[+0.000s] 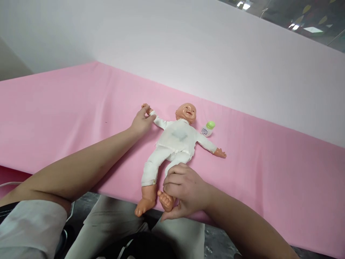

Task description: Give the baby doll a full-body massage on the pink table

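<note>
So the left hand (143, 121) is pinching the doll's hand at about 11 o'clock, and the right hand (185, 189) is curled round its foot at 6. The doll (178, 136) lies face-up mid-table, head at 12. Green-capped bottle (207, 128) sits near its shoulder, 1 o'clock, on the pink-covered table (283, 180).

- Wide room here on the pink sheet (285, 172), right of the doll (178, 135); a hand could sweep through above the right forearm (242, 214).
- Over on the left, there's a broad way in beyond the left forearm (91, 162), which slants across the near side.
- Up top, the bottle (208, 129) stands in the way between the doll's head and outstretched arm, and the pale wall (167, 54) blocks the far side.
- Down at the feet, the right hand (185, 187) crowds the near edge.
</note>
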Available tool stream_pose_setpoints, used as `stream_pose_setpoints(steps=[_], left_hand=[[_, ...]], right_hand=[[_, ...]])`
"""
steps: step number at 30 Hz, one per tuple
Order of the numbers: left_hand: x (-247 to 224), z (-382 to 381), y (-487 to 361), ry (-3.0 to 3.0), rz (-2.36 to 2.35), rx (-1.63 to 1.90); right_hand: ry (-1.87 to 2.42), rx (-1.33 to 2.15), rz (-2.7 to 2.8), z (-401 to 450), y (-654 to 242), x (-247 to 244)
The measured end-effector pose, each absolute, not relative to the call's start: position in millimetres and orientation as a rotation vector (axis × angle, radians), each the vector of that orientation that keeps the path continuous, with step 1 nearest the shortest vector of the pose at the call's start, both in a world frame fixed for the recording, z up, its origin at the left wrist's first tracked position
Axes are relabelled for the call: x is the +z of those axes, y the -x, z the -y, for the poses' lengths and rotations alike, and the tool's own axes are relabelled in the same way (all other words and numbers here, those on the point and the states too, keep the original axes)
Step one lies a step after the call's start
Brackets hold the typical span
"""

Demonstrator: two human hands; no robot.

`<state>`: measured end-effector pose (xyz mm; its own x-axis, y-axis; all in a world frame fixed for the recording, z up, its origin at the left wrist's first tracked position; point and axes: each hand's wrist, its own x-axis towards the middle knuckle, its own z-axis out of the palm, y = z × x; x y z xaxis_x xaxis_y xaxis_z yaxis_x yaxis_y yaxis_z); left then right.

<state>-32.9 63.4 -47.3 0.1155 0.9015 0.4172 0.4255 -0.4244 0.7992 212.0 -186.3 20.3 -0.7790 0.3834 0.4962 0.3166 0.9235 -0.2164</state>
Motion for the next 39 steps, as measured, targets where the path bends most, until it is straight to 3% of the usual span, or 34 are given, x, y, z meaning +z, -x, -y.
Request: stream_pose_setpoints(steps=[3, 9, 20, 29, 34, 39], left_hand=[[-23.0, -39.0, 22.1, -1.824, -1.322, 1.311], [9.0, 5.5, 4.3, -2.300, -0.978, 1.246], [5.3, 14.1, -4.6, -2.681, -0.701, 0.852], [4.0, -1.6, 1.5, -2.307, -1.051, 1.148], [-11.2, -34.1, 13.1, -1.821, -1.305, 1.219], [-32.8, -58.4, 21.2, -1.567, -1.420, 1.319]], right_hand=[[0.440, -0.017, 2.373, 192.0, -216.3, 29.7], [0.686, -0.268, 2.102, 183.3, -232.5, 35.9], [1.129, 0.016, 2.031, 141.7, -258.5, 11.3], [0.848, -0.405, 2.150, 169.3, -241.3, 39.7], [0.563, -0.133, 2.310, 185.8, -223.7, 43.6], [0.571, 0.107, 2.544, 188.6, -210.7, 20.1]])
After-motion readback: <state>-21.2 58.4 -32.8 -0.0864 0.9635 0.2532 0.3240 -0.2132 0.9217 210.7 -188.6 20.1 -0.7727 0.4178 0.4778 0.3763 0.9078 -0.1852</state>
